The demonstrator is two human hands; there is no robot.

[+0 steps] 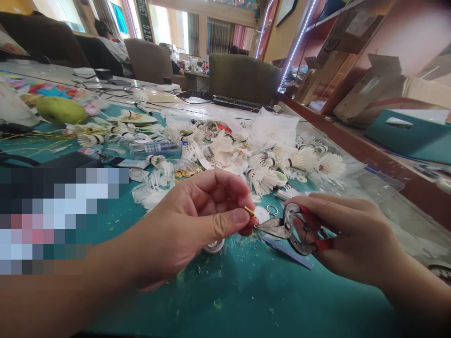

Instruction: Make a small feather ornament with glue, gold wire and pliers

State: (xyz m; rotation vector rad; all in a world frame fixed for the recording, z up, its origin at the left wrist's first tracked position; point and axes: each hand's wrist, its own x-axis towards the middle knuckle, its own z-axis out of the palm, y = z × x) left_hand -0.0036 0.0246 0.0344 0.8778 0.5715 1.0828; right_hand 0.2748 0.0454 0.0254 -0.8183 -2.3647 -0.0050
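Observation:
Between the thumb and fingers of my left hand [206, 213] is a small gold-coloured metal piece [250, 212], perhaps a clasp. My right hand [355, 234] is closed around red-handled pliers [287, 226]. Their narrow jaws point left and meet a tiny silvery ring [256, 226] just below the gold piece. Whether the jaws grip this ring is too small to tell. Under the hands, many tiny rings [243, 259] lie scattered over the green mat [225, 300]. A small round container [214, 246] is partly hidden below my left hand.
Several feathered shuttlecocks [303, 158] and clear plastic bags [275, 129] crowd the mat beyond my hands. A blue flat strip [289, 253] lies under the pliers. Gold bits [185, 172] sit behind my left hand. Cardboard boxes [369, 89] stand at right; people sit farther back.

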